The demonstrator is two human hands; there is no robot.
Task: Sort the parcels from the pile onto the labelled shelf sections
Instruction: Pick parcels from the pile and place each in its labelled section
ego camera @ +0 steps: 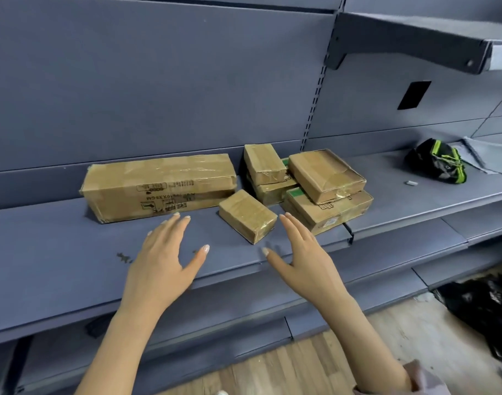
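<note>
Several taped cardboard parcels lie on a grey-blue shelf (pixel 59 232). A long parcel (pixel 158 185) lies at the left against the back panel. A small parcel (pixel 247 215) sits alone in front, near the shelf's middle. Behind and to its right, a pile holds a small upright-tilted parcel (pixel 263 163), a flat parcel (pixel 325 175) on top, and a wide one with a green label (pixel 329 208) beneath. My left hand (pixel 164 255) hovers flat with fingers spread, just in front of the long parcel. My right hand (pixel 299 252) is likewise flat and empty, right of the small parcel.
A black and green bag (pixel 436 161) lies on the shelf at the right, beside grey sheets (pixel 483 155). An upper shelf bracket (pixel 401 44) juts out at the top right. Black plastic bags (pixel 483 309) lie on the wooden floor (pixel 301 366) below.
</note>
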